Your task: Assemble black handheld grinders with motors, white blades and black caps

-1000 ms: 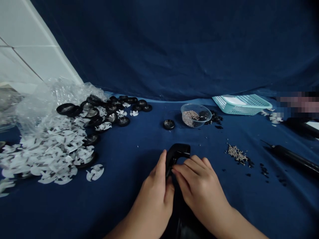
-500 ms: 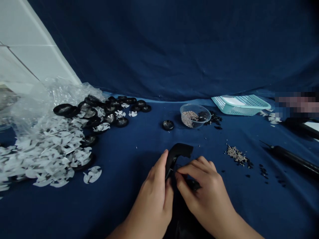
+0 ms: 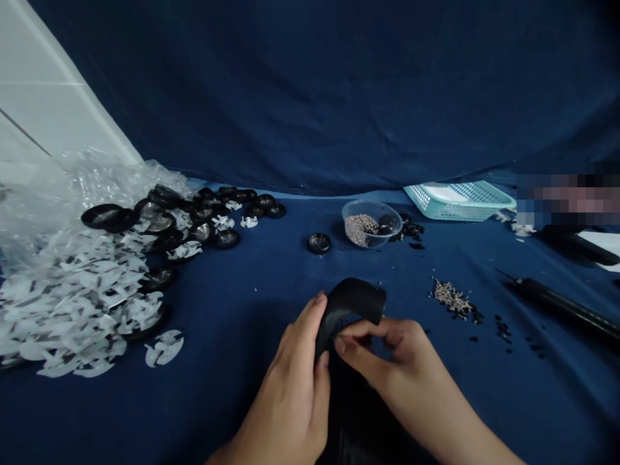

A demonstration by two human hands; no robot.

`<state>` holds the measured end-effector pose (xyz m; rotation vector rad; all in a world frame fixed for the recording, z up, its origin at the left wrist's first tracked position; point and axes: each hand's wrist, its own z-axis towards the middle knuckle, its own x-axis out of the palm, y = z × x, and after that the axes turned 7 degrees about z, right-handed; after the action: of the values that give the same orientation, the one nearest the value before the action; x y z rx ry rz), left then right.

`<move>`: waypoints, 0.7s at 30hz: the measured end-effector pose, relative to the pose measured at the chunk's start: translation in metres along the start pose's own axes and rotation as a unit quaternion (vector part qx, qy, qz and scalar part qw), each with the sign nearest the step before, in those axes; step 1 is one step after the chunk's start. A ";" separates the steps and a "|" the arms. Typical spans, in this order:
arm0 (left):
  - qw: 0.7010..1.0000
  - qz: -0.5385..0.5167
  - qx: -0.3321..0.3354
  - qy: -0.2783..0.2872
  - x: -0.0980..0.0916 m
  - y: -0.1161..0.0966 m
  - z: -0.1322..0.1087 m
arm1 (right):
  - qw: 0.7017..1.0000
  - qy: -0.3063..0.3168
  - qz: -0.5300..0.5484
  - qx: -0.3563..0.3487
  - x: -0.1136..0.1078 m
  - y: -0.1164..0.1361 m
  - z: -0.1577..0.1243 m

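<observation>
Black and smooth, a bent tubular part (image 3: 356, 298) is held above the near middle of the blue cloth-covered surface (image 3: 271, 265), its upper end arching over to the right. The left hand (image 3: 295, 381) grips its lower left side, fingers laid along the outside and thumb on the near side. The right hand (image 3: 407, 358) is beneath the arch, its thumb and index finger drawn narrowly together; whether they pinch anything cannot be told.

Beyond the hands, a small round black cap (image 3: 318, 243) lies just beside a clear plastic bowl (image 3: 372, 205) holding tiny metallic screws (image 3: 362, 224). A turquoise perforated basket (image 3: 458, 212) sits farther back to the right. Nearer on that side, a loose heap of screws (image 3: 451, 295) lies near a black cylindrical driver (image 3: 566, 307) with a thin bit. On the left, white plastic pieces (image 3: 72, 310) are piled in front of crumpled clear plastic bags (image 3: 101, 181), with black round caps (image 3: 157, 221) among and behind them.
</observation>
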<state>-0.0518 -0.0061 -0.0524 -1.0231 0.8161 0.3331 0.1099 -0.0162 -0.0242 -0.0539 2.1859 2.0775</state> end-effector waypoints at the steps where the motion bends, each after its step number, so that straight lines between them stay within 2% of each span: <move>1: 1.000 -0.004 0.002 -0.002 0.000 -0.001 0.001 | 1.000 -0.004 0.011 0.005 0.000 0.001 0.000; 7: 0.998 -0.033 -0.018 -0.050 0.003 -0.007 0.002 | 0.997 -0.054 0.013 -0.058 0.004 0.002 -0.005; 14: 0.997 -0.025 0.033 -0.071 0.006 0.002 0.001 | 0.998 -0.047 -0.018 -0.025 0.005 0.004 -0.004; 21: 0.998 -0.008 0.014 -0.054 0.008 0.002 0.003 | 0.997 -0.065 -0.008 -0.028 0.006 -0.002 -0.003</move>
<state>-0.0468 -0.0037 -0.0586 -0.9773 0.7126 0.3588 0.1042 -0.0190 -0.0264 0.0576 2.0464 2.0709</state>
